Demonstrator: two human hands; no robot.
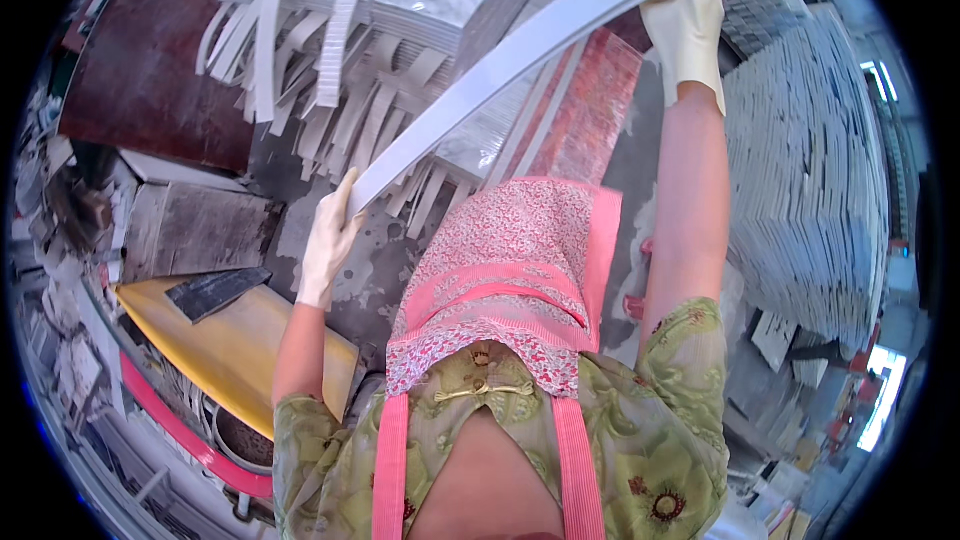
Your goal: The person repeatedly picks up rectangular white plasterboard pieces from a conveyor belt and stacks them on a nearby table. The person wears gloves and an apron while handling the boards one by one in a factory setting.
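Observation:
A long, flat, pale strip [520, 73] slants across my view from lower left to upper right, held up in front of my pink floral apron. My left hand [330, 235], in a cream glove, pinches its near lower end between thumb and fingers. Toward the far upper end, my right hand [690, 28], gloved alike, is closed around the strip. There the strip seems to divide into more than one layer and runs on past my fingers. Below and behind it, a tall stack of pale sheets [400, 0] has several loose strips [345, 130] hanging over its side.
Red-patterned boards [580, 115] lie beyond the apron. On the right rises a high stack of thin sheets [805, 170]. A dark reddish board [155, 60] stands at far left, above a grey block [195, 230] and a yellow panel [230, 340] bearing a dark slab [217, 292].

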